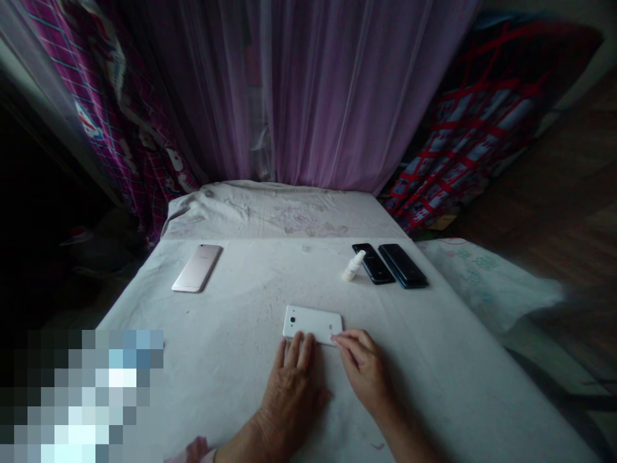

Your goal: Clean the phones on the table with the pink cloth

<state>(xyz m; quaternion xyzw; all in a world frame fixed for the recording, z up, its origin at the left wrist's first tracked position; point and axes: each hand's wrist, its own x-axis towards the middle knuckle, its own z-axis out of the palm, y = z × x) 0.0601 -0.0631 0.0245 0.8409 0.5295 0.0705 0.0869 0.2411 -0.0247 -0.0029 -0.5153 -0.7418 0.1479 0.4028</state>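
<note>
A white phone [312, 321] lies face down, camera at its left end, in the middle of the cloth-covered table [241, 386]. My left hand [292, 382] rests flat on the cloth with its fingers stretched out, the fingertips touching the phone's near edge. My right hand [365, 368] lies beside it, fingers curled together and touching the phone's near right corner; I cannot make out anything held in it.
A pink phone [197, 267] lies face down at the far left. At the far right stand a small white bottle [354, 265] and two black phones [373, 263] [402, 265] side by side. A purple curtain [308, 96] hangs behind.
</note>
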